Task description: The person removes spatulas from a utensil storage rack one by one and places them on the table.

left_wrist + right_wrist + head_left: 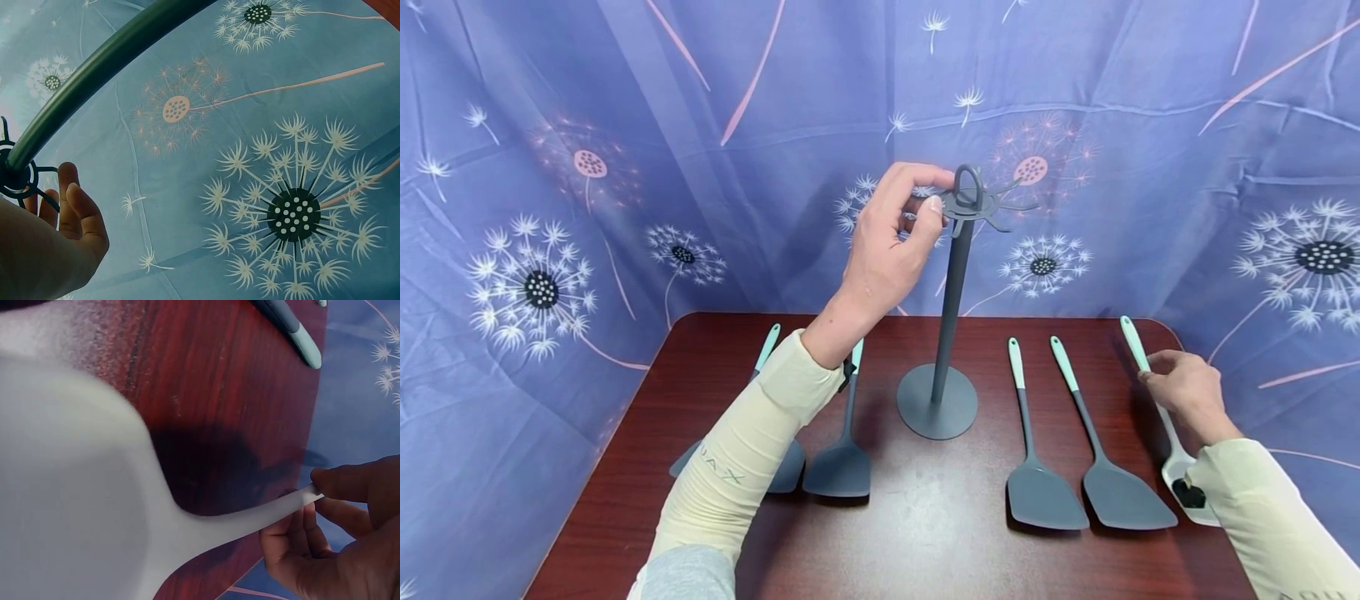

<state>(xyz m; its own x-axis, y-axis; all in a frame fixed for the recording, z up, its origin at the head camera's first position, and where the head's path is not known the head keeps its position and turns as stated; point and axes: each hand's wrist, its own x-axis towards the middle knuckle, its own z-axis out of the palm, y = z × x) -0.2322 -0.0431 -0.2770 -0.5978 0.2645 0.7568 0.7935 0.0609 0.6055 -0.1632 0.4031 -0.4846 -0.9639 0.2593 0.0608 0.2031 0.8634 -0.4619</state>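
Observation:
A dark grey utensil stand (951, 308) rises from a round base, with a ring of hooks and a loop on top. My left hand (883, 242) pinches the left side of the hook ring between thumb and fingers. In the left wrist view those fingers curl beside the hooks, below the slanting post (100, 81). At the table's right side, my right hand (1187, 387) grips a white turner (1168, 433) with a mint handle by its shaft. Its broad white blade (81, 506) fills the near part of the right wrist view. The sleeve partly covers that blade in the head view.
Two grey turners with mint handles, one (1045, 496) beside another (1127, 496), lie right of the stand. On the left lies a grey turner (838, 467), with more utensils partly behind my left forearm. A blue dandelion curtain (737, 208) hangs behind the brown table (925, 533).

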